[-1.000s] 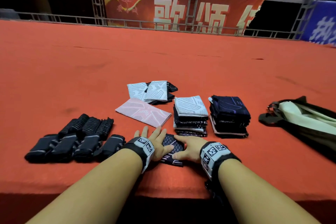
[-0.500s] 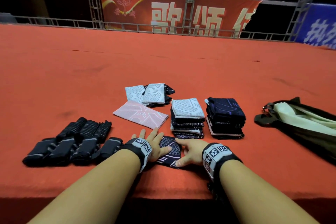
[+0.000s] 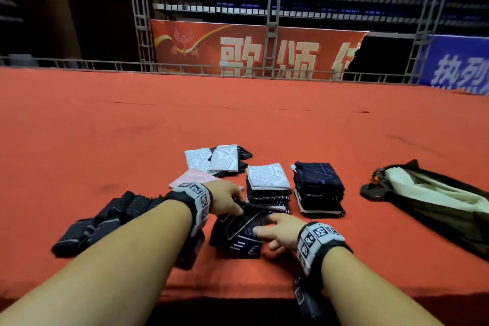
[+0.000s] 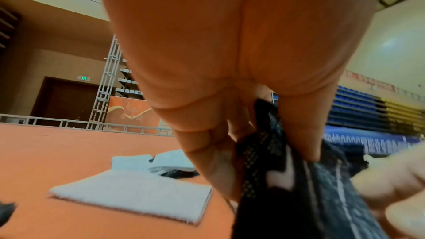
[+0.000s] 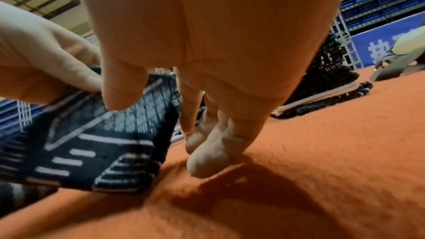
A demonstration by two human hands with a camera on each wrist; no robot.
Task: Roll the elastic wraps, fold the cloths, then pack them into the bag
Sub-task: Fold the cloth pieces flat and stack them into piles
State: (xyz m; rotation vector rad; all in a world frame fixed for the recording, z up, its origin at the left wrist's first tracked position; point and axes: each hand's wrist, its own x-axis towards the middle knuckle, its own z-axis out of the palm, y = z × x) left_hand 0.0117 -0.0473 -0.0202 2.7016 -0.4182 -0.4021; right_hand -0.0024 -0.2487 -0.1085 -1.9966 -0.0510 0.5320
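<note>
Dark patterned cloth (image 3: 239, 233) is now lifted by its far edge near the front edge of the red-covered counter (image 3: 105, 140).

Half a second ago both hands lay flat on this cloth; now the left hand (image 3: 225, 197) pinches its far edge between thumb and fingers and has raised it, while the right hand (image 3: 279, 231) rests on it with loosely spread fingers, thumb on top. The head camera has tilted up, showing more of the hall. Behind the hands sit a pink cloth (image 3: 190, 180), a pile topped by a white cloth (image 3: 267, 176), a dark pile (image 3: 318, 188) and loose white cloths (image 3: 211, 160). Rolled black wraps (image 3: 105, 217) lie toward the left edge. Toward the right edge, the dark bag (image 3: 434, 209) lies open, showing a pale lining; nothing else can be made out inside.
</note>
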